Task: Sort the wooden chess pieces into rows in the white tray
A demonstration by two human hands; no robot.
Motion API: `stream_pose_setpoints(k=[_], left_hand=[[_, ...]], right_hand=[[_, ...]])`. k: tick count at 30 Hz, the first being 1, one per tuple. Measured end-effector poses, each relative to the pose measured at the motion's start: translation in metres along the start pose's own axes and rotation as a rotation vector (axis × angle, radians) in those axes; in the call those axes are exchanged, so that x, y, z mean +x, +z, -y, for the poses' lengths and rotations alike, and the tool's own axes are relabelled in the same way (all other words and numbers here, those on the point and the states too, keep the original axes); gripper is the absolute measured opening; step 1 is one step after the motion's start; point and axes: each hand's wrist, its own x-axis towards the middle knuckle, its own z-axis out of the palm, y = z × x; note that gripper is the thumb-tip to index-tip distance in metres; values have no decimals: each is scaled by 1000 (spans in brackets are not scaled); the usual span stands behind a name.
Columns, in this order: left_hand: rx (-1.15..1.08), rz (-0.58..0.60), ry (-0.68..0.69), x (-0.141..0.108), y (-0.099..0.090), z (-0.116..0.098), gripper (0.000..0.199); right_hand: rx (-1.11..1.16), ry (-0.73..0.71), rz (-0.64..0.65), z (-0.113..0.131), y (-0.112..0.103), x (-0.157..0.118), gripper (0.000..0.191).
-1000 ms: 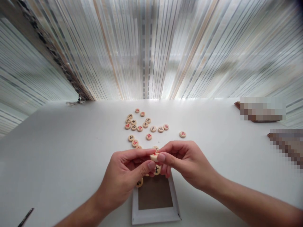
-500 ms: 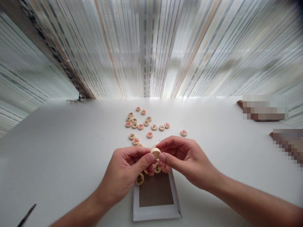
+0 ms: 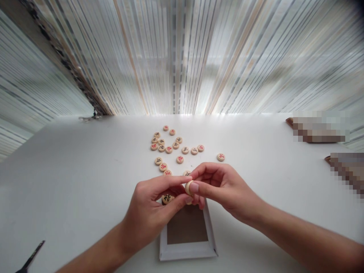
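Note:
In front of me my left hand [image 3: 153,210] and my right hand [image 3: 227,193] meet over a shallow white box lid or tray [image 3: 189,253] with a brown base. A pale wooden xiangqi piece [image 3: 188,187] stands tilted on its edge between them. My right thumb presses its face, with the right fingers behind. My left forefinger and thumb are curled around it from the left. Through the gap in my left hand shows another piece with a black character [image 3: 167,198]. The hands hide the box's far end and part of a piece below the fingertips.
Several xiangqi pieces with red or black characters lie scattered beyond the hands, one red piece [image 3: 221,157] apart at the right. A dark thin object [image 3: 32,256] lies lower left. Two brown-edged, blurred-out items [image 3: 318,132] are at the right. A striped curtain [image 3: 182,57] hangs behind the table.
The held piece has turned from lying nearly flat to standing on edge, under my right thumb. My left forefinger has stretched out over it, and its thumb has dropped lower.

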Motion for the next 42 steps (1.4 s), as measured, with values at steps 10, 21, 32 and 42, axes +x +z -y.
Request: stream_pose_setpoints(k=[10,21,32,42], left_hand=[[47,5,-15,0,-2,1,26],[63,-22,9,1,-3,0,20],[56,-4,1,0,-1,-2,20],[-128,-25,-98,2,1,-4,18]], right_hand=[[67,82,36,5,0,1,33],[129,121,39,3,2,0,36],[40,83,40,2,2,-1,36],[77,83,73,3,2,-2,25]])
